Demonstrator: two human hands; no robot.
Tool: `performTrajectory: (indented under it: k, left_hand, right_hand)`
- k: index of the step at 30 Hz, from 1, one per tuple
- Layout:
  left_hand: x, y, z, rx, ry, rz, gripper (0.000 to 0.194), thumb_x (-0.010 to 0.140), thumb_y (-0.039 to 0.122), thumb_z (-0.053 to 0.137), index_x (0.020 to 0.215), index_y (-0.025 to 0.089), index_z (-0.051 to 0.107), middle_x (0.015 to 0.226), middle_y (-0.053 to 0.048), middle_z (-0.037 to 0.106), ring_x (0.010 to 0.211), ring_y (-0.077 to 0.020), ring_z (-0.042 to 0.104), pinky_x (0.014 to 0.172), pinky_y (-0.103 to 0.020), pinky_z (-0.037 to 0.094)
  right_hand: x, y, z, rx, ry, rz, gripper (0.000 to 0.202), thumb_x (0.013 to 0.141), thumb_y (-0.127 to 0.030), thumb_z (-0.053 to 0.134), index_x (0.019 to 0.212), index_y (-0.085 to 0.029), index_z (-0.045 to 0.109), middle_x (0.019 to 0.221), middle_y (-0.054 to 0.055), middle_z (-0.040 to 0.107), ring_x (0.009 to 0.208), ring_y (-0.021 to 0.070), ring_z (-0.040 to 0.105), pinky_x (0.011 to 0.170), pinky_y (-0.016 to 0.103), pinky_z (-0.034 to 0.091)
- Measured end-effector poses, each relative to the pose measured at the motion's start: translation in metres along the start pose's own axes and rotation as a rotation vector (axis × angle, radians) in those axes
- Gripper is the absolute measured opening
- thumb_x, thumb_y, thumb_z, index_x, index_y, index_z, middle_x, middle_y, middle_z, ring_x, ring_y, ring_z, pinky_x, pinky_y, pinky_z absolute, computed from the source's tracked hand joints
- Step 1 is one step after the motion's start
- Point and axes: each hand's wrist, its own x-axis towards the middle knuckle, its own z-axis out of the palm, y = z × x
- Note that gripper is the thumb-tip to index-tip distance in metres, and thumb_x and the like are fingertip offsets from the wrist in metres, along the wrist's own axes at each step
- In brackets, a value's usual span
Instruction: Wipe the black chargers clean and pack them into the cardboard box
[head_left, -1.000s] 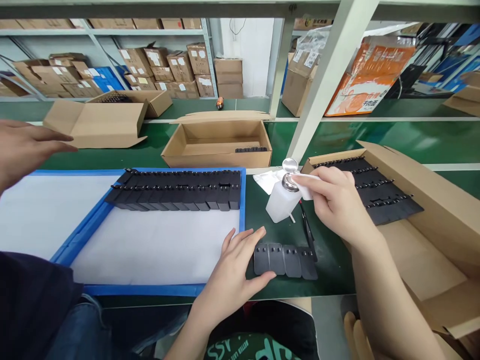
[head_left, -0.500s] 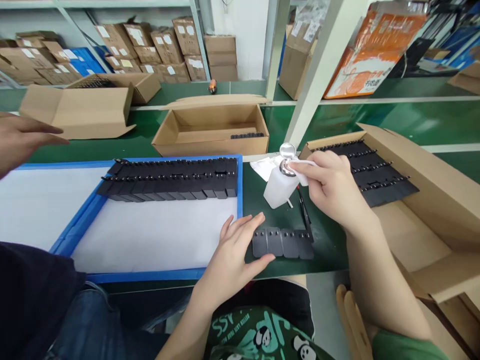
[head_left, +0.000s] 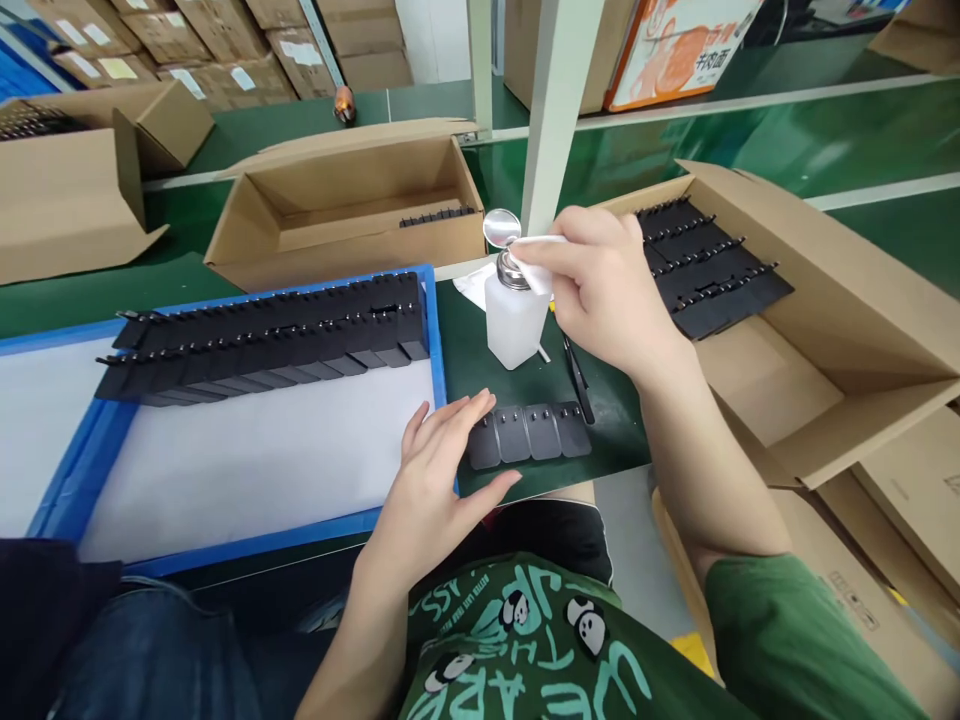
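Note:
My right hand (head_left: 600,290) pinches a white cloth (head_left: 536,270) against the metal top of a translucent white bottle (head_left: 516,320), whose round lid stands flipped up. Fingers apart, my left hand (head_left: 435,470) rests at the left end of a row of flat black pieces (head_left: 529,432) with small studs on the green table. Black tweezers (head_left: 577,378) lie just behind the row's right end. To the left, a blue-edged tray (head_left: 440,400) with a white lining holds two long rows of similar black pieces (head_left: 262,340).
An open cardboard box (head_left: 337,250) behind the tray holds a short black strip. Another open box (head_left: 795,400) on the right holds rows of black pieces (head_left: 712,260). A metal post (head_left: 559,110) rises behind the bottle. A person's dark-clothed leg (head_left: 150,640) is at lower left.
The view has shifted, moving the scene left and up. My right hand still presses the cloth on the bottle top. Another person's hand at the left edge has gone out of view.

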Motion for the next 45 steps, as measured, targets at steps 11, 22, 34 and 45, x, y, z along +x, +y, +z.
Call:
performTrajectory:
  k: [11, 22, 34, 45]
  left_hand:
    - [0.009, -0.001, 0.002, 0.017, -0.013, 0.002, 0.075, 0.091, 0.033, 0.071, 0.154, 0.031, 0.031, 0.143, -0.009, 0.062, 0.133, -0.0259, 0.057, 0.122, -0.053, 0.027]
    - [0.012, 0.001, 0.003, 0.033, -0.033, -0.016, 0.077, 0.090, 0.032, 0.073, 0.153, 0.030, 0.030, 0.143, -0.008, 0.061, 0.135, -0.0238, 0.055, 0.124, -0.050, 0.025]
    - [0.012, -0.002, 0.002, 0.019, -0.047, -0.032, 0.079, 0.089, 0.031, 0.073, 0.154, 0.031, 0.028, 0.143, -0.010, 0.061, 0.133, -0.0258, 0.057, 0.123, -0.056, 0.025]
    - [0.005, 0.005, -0.006, 0.030, -0.025, -0.029, 0.080, 0.088, 0.030, 0.075, 0.154, 0.030, 0.028, 0.144, -0.008, 0.061, 0.134, -0.0238, 0.056, 0.124, -0.051, 0.026]
  right_hand:
    - [-0.006, 0.000, -0.002, -0.079, -0.028, -0.014, 0.049, 0.095, -0.006, 0.033, 0.121, -0.025, 0.070, 0.090, 0.007, 0.054, 0.093, 0.0236, 0.052, 0.079, 0.041, 0.030]
    - [-0.005, -0.003, -0.006, -0.098, -0.079, 0.029, 0.047, 0.096, -0.007, 0.034, 0.119, -0.027, 0.069, 0.092, 0.007, 0.054, 0.096, 0.0253, 0.054, 0.082, 0.041, 0.034]
    - [-0.009, -0.002, -0.004, -0.053, -0.046, 0.016, 0.049, 0.095, -0.006, 0.030, 0.117, -0.025, 0.070, 0.096, 0.009, 0.057, 0.098, 0.0271, 0.053, 0.082, 0.043, 0.035]
    - [-0.012, -0.001, 0.001, 0.002, 0.003, 0.018, 0.041, 0.095, -0.010, 0.038, 0.113, -0.026, 0.071, 0.090, 0.010, 0.059, 0.090, 0.0272, 0.056, 0.075, 0.042, 0.036]
